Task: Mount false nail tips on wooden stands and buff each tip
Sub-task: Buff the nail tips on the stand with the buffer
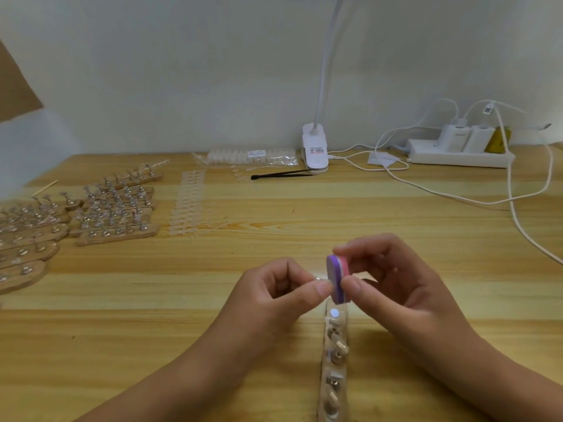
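Hands over worktop (152, 300) | right hand (393, 281) grips purple-pink buffer block (336, 277) | left hand (280, 287) pinches small clear nail tip (320, 280) against it

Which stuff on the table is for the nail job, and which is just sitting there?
For the job: buffer block in the right hand, nail tip in the left hand, wooden stands, spare nail tips.
Just lying about: lamp clip, power strip, chargers, white cables.
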The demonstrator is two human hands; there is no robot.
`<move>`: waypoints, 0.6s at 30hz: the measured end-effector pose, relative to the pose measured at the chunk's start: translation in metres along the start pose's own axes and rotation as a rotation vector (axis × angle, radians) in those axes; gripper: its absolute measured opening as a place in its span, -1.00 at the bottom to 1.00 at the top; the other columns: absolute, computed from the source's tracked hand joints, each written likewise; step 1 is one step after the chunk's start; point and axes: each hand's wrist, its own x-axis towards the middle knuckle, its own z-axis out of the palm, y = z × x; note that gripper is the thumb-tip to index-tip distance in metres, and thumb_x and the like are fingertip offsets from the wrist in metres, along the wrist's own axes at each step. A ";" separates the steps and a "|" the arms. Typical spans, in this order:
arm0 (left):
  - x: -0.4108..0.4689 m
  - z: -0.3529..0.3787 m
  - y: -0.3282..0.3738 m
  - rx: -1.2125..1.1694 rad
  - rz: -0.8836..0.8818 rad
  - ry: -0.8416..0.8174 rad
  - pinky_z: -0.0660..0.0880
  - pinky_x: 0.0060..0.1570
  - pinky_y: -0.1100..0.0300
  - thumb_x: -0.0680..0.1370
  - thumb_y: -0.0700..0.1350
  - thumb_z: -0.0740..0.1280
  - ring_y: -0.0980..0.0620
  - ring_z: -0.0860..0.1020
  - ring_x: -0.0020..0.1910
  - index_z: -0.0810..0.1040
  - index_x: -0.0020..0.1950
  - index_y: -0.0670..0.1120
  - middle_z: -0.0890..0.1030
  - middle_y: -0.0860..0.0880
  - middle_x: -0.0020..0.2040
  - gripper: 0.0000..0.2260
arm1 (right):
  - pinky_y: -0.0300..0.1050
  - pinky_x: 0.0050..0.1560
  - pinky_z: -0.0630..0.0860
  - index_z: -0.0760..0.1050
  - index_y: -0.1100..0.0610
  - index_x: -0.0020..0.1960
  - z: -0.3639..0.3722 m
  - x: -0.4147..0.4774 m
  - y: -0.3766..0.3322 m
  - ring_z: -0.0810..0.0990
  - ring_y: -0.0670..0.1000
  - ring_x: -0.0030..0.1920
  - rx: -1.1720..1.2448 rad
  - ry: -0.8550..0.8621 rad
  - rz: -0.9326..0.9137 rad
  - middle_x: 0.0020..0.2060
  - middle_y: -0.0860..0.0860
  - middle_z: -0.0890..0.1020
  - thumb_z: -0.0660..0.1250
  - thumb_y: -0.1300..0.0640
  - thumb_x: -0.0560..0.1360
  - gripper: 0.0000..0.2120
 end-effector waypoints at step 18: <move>0.005 -0.008 -0.002 -0.058 -0.071 -0.019 0.35 -0.36 0.35 0.22 0.18 0.50 0.14 0.36 -0.41 0.57 -0.34 0.04 0.45 0.08 -0.40 -0.74 | -0.27 -0.16 0.56 0.65 0.02 0.00 0.000 -0.005 -0.009 0.61 -0.07 -0.13 0.022 0.022 0.086 -0.15 0.02 0.64 0.51 0.08 0.39 -0.80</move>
